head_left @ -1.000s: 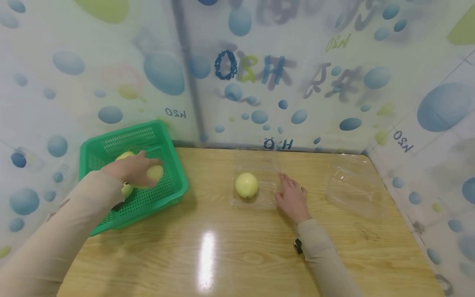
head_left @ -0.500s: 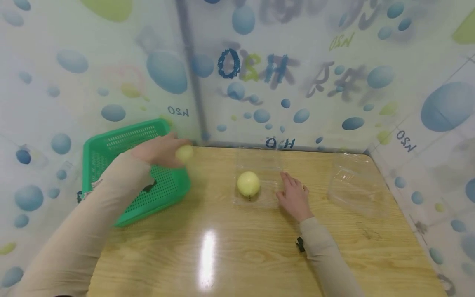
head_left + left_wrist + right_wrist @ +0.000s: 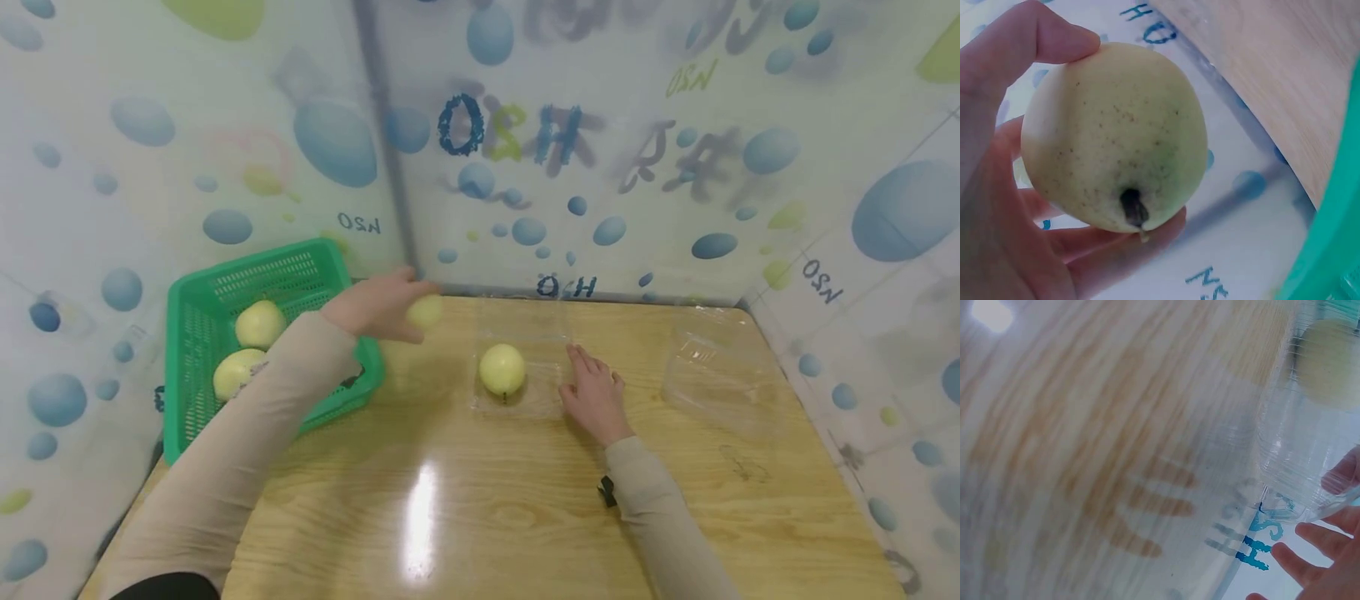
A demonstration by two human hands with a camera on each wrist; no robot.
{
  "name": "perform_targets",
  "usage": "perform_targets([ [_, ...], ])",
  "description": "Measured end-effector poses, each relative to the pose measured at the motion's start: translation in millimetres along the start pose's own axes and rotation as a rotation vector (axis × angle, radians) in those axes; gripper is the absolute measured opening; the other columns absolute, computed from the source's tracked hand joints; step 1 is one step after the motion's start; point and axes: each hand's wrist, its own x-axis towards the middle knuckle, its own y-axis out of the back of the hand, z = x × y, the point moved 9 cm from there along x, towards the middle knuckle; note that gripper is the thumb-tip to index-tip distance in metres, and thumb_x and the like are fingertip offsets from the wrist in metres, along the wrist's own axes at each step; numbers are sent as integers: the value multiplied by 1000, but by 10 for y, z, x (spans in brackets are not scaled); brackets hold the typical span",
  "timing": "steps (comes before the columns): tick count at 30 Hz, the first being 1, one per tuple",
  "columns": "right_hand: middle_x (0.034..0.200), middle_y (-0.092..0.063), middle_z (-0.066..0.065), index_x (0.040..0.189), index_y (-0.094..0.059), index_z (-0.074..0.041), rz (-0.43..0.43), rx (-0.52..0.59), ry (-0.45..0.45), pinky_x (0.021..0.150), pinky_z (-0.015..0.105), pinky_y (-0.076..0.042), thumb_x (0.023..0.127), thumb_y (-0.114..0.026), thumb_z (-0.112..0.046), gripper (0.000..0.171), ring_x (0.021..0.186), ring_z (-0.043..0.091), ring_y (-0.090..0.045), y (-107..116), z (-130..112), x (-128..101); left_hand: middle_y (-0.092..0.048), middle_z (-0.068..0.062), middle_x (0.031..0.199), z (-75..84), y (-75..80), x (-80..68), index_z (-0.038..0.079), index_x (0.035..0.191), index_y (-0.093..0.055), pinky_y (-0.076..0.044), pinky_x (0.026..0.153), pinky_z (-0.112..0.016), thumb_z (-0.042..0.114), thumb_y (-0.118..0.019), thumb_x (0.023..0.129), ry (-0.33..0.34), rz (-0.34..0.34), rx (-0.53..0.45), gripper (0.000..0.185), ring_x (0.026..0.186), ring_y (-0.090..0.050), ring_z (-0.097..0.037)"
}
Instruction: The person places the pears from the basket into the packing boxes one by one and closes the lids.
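In the head view the left arm reaches forward from the lower left, its beige sleeve crossing the near corner of the green basket (image 3: pixel 197 293). The left hand (image 3: pixel 372 307) is raised above the table's (image 3: pixel 525 500) far edge, between the basket and the clear tray (image 3: pixel 525 398), with its fingers curled round a pale yellow pear (image 3: pixel 425 312). Two more pears (image 3: pixel 259 323) lie in the basket, one behind the other. The right forearm comes in from the lower right; the right hand (image 3: pixel 594 397) lies flat, fingers straight and together, touching the right edge of the clear tray. A single pear (image 3: pixel 502 369) sits in the tray's left part, just beside the hand but apart from it. A second clear tray (image 3: pixel 716 377) rests well to the right, near the printed wall.

The left wrist view shows the grip closely: the thumb (image 3: pixel 1041 37) presses the top of the held pear (image 3: pixel 1116 134), the other fingers cup it from below, and its stem end faces the camera. The basket's green rim (image 3: pixel 1329 244) shows at the right edge, the wooden table top above it.

In the right wrist view, which is blurred, straight fingertips (image 3: pixel 1310 550) rest against the clear tray's wall (image 3: pixel 1291 437), and the pear in it (image 3: pixel 1329 362) shows through the plastic at upper right.
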Motion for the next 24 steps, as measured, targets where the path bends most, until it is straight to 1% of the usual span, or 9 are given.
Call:
perform_targets([
  [2,151,-34,17,149,-33,-4,-1,2,1,100,72,-21,91,-57,-17,64,130,42,-37,5,-8,2,-43,-27,136,56,-8,51,11,144,-43,-49,88,-53,25,-74,82,-22,12,6,71,109,-55,-40],
  [4,151,-34,17,149,-33,-4,-3,6,1,100,72,-22,91,-57,-17,64,130,42,-37,7,-12,4,-45,-26,136,118,-20,107,10,145,-42,-48,89,-52,28,-74,83,-43,21,14,72,110,-55,-40],
  [6,151,-34,18,149,-33,-4,-2,8,2,100,73,-22,91,-56,-17,64,130,43,-37,8,-15,2,-47,-23,134,184,-44,173,11,146,-41,-49,86,-51,29,-74,84,-65,27,15,73,105,-57,-38],
  [8,151,-34,18,149,-33,-3,-1,12,3,100,73,-22,91,-57,-16,64,130,43,-37,8,-18,1,-45,-23,136,247,-70,249,12,147,-39,-48,88,-53,29,-74,84,-80,35,9,74,109,-55,-39],
  [11,151,-34,18,149,-33,-4,2,16,2,100,73,-23,91,-57,-16,64,130,43,-37,11,-16,4,-44,-23,137,363,-110,377,13,147,-40,-47,91,-52,29,-75,84,-96,57,-17,74,112,-53,-38],
  [16,151,-34,17,149,-33,-4,8,22,2,99,73,-24,90,-56,-15,64,129,43,-38,10,-18,6,-45,-21,136,572,-226,574,15,148,-40,-48,91,-48,30,-76,82,-80,100,-104,76,110,-54,-34],
  [20,151,-34,18,149,-33,-4,13,32,1,99,73,-23,90,-56,-15,64,129,44,-38,13,-17,2,-46,-19,136,736,-356,714,17,148,-39,-51,86,-46,32,-76,82,-57,141,-169,77,107,-56,-32],
  [21,151,-34,18,149,-33,-4,12,31,1,99,73,-23,90,-56,-16,64,129,44,-38,10,-14,1,-46,-19,135,783,-391,743,17,148,-39,-52,85,-45,33,-76,82,-56,144,-176,77,107,-56,-32],
  [24,151,-34,18,149,-33,-4,10,25,-1,99,73,-24,90,-56,-16,65,128,45,-38,1,1,-1,-51,-18,131,931,-507,834,17,147,-40,-53,83,-41,38,-76,82,-80,162,-143,77,104,-59,-29],
])
